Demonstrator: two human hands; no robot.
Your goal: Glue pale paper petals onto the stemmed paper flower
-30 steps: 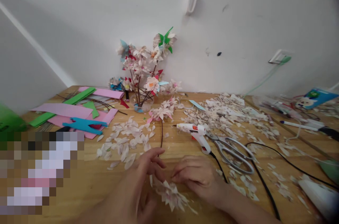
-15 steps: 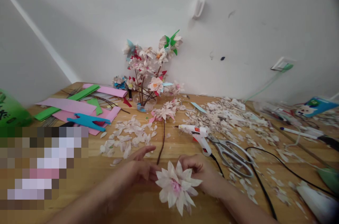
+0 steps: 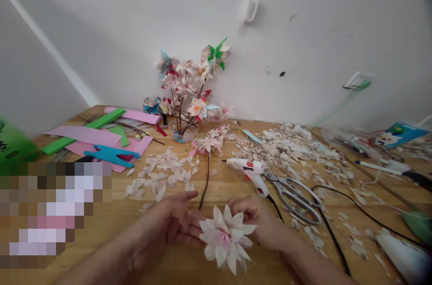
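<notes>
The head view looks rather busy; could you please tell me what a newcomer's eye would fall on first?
Probably the pale, pink-centred flower low in the middle, between the left hand and the right hand. Behind it, near the wall, a bunch of blossoms rises from a clear container. Right of centre, a white glue gun lies beside silver-handled scissors.

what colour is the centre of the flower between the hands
Pink centre, best seen in the head view.

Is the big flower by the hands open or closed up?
Open. The big flower has white petals spread wide around its pink centre.
</notes>
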